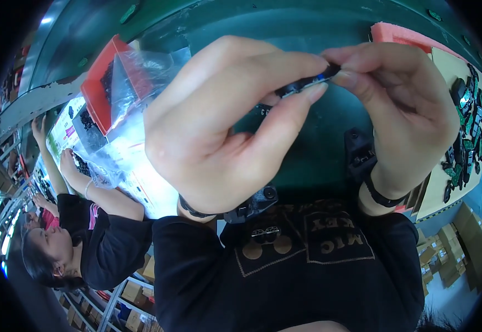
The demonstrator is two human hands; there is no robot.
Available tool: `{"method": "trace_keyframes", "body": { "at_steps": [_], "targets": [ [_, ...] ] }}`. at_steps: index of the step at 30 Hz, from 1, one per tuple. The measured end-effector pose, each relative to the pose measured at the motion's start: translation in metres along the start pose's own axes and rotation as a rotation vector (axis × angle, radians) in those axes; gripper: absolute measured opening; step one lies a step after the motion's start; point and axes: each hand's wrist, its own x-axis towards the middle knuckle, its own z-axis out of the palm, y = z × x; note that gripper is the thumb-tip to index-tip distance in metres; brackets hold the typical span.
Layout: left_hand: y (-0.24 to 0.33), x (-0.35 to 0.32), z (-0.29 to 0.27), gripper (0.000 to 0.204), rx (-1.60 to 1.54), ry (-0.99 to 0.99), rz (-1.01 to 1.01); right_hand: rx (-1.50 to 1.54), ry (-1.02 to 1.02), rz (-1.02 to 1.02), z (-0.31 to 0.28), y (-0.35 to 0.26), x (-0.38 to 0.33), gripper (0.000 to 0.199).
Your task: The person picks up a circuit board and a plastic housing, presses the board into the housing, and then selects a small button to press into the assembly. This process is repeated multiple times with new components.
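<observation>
A small, narrow black part point(290, 88) with a blue spot near one end is held up between my hands over the green work surface point(318, 141). My left hand point(213, 116) pinches it along its length between thumb and fingers. At its right end, the thumb and forefinger of my right hand point(412, 94) grip the tip. Fingers cover much of the part, so its exact kind cannot be made out. Both wrists wear black straps; a black module point(257, 203) sits by the left wrist and another black module point(360, 149) by the right.
Left of me stands an orange-red bin point(92, 91) with black parts, beside clear plastic bags point(130, 83). On the right, a cardboard sheet point(437, 105) carries several green and black pieces, with pink foam point(398, 34) behind. A co-worker point(108, 232) works at the left.
</observation>
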Motion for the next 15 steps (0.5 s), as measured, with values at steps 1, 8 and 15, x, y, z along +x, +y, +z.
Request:
{"method": "trace_keyframes", "body": {
  "at_steps": [1,8,15],
  "targets": [
    [0.002,0.000,0.000,0.024,0.018,-0.011,0.010,0.005,0.026,0.034,0.001,-0.002,-0.001,0.014],
    [-0.006,0.003,0.000,0.024,0.001,-0.022,0.062,-0.069,0.053,0.126,-0.004,-0.003,-0.002,0.016],
    [-0.009,0.007,-0.004,0.022,-0.573,0.008,-0.388,0.112,-0.124,0.209,-0.022,0.004,0.002,0.022]
  ]
}}
